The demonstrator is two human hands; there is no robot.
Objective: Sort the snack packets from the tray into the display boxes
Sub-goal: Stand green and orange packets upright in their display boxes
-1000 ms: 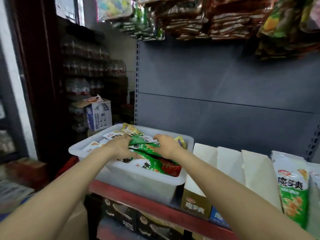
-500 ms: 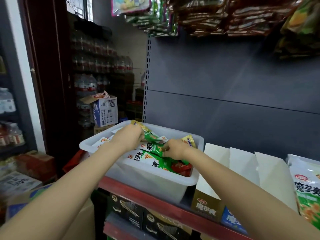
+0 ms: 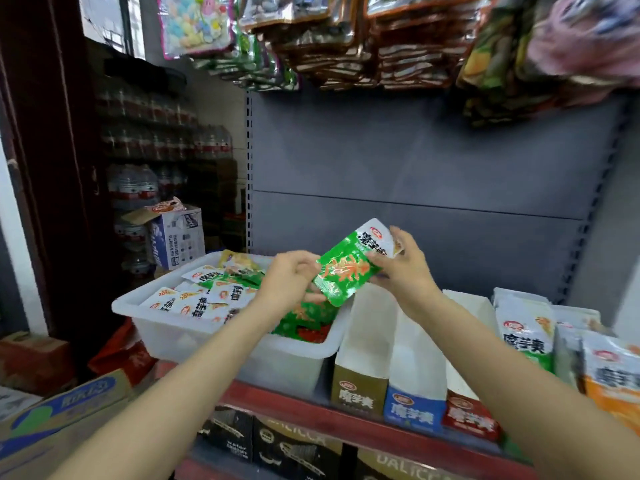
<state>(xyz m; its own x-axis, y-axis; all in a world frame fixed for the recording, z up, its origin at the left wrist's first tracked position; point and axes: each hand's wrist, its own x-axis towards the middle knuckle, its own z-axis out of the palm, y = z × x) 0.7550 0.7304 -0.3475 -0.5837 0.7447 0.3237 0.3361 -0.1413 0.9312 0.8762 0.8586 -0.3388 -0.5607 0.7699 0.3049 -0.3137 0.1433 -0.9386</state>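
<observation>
— What's in the white tray (image 3: 221,336) at centre left?
— Loose snack packets (image 3: 207,296), white and green.
— And the green packet (image 3: 349,268)?
— Mid-frame, above the tray's right end. The right hand (image 3: 403,271) grips its upper edge; the left hand (image 3: 289,282) pinches its lower left edge.
— The display boxes (image 3: 391,375)?
— Lower right; contents hidden.

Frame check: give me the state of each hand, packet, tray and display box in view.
green packet: lifted above the tray, held by both hands
left hand: pinches the packet's lower edge
right hand: grips its upper end
tray: holds packets
gold display box: open-topped
blue display box: open-topped
</observation>
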